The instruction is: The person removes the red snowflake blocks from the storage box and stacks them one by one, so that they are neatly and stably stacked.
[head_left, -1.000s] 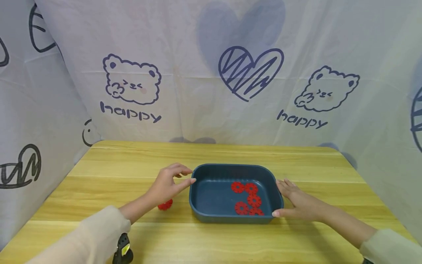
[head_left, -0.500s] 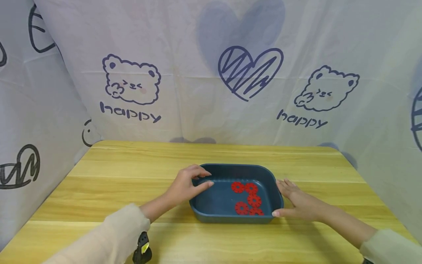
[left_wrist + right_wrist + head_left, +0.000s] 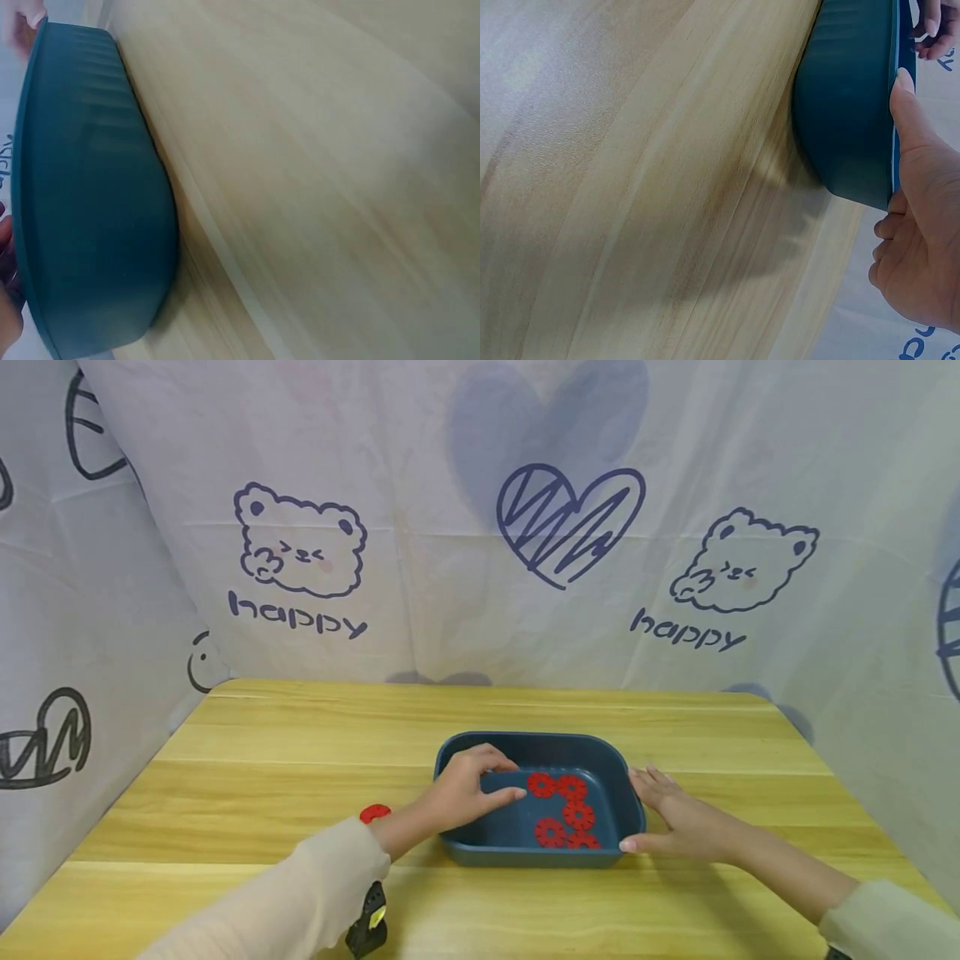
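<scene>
Left hand (image 3: 471,787), thumb and fingers parted, hovers over a blue tray (image 3: 532,858); the right hand (image 3: 686,822) rests ungripping against its right end. Red discs (image 3: 578,807) inside, right (probably light, stiff plastic), should suit an edge pinch.

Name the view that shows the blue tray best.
The head view: it looks into the tray, showing its floor and most of its rim. The left and right wrist views show mainly its outside wall, the right one cropped at the top.
</scene>
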`<state>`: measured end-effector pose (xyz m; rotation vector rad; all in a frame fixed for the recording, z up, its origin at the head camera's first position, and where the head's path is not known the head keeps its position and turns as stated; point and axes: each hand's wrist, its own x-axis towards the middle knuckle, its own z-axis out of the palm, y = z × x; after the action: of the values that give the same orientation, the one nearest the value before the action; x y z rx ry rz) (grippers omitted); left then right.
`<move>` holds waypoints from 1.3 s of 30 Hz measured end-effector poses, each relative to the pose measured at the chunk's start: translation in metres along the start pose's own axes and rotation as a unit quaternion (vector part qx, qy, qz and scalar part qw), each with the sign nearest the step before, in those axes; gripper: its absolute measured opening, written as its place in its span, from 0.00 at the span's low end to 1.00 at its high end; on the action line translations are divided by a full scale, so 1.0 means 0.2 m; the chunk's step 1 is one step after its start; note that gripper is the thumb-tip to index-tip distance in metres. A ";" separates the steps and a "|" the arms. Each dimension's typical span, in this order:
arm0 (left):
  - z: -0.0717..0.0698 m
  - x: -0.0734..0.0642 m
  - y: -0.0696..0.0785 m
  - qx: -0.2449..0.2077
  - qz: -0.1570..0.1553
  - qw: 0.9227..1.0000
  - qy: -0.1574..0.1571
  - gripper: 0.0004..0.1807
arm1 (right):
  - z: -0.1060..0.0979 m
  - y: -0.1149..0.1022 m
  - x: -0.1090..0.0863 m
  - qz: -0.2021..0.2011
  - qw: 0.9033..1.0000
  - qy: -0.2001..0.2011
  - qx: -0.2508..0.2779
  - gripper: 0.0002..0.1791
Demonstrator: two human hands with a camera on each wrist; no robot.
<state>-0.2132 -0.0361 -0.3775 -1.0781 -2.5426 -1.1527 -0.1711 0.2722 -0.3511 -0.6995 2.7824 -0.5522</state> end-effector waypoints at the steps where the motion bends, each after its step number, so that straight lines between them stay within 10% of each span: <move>1: 0.01 0.01 0.00 -0.004 -0.003 1.000 -0.008 0.16 | 0.00 0.00 0.00 0.000 1.000 0.000 0.001 0.55; 20: 0.20 0.13 0.02 0.090 0.025 0.976 -0.195 0.17 | -0.01 0.00 0.00 0.000 1.000 -0.003 0.003 0.54; 39: 0.21 0.15 0.02 0.156 0.067 0.958 -0.232 0.11 | -0.01 0.00 0.00 -0.003 1.000 -0.002 0.000 0.54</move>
<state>-0.2263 0.0126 -0.3925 -1.5454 -2.7950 -0.4747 -0.1710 0.2728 -0.3498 -0.7087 2.7764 -0.5523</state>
